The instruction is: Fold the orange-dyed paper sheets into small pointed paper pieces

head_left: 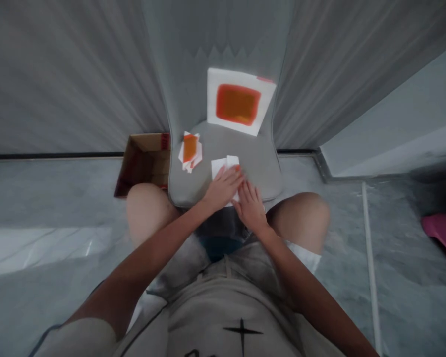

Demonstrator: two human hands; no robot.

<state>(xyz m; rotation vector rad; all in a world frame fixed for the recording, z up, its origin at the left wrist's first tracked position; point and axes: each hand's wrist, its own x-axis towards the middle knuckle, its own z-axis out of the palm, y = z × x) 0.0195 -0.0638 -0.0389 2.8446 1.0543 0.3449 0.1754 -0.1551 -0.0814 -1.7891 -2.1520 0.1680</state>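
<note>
A small piece of folded white paper (218, 166) lies near the front of the grey chair seat (249, 153). My left hand (223, 189) rests across it with fingers stretched out, a bit of orange showing by the fingertips. Close beside it, my right hand (250, 204) lies palm down on the paper's right side, its fingers also extended. Between them the hands cover much of the paper, so its folds are partly hidden. To the left on the seat sits a folded white and orange paper shape (190, 148), touched by neither hand.
A white sheet with an orange rectangle (238, 104) leans against the chair's backrest (223, 29). An open cardboard box (143, 163) stands on the floor left of the chair. Grey curtains (78, 74) hang behind, and a pink object (444, 235) is at the far right.
</note>
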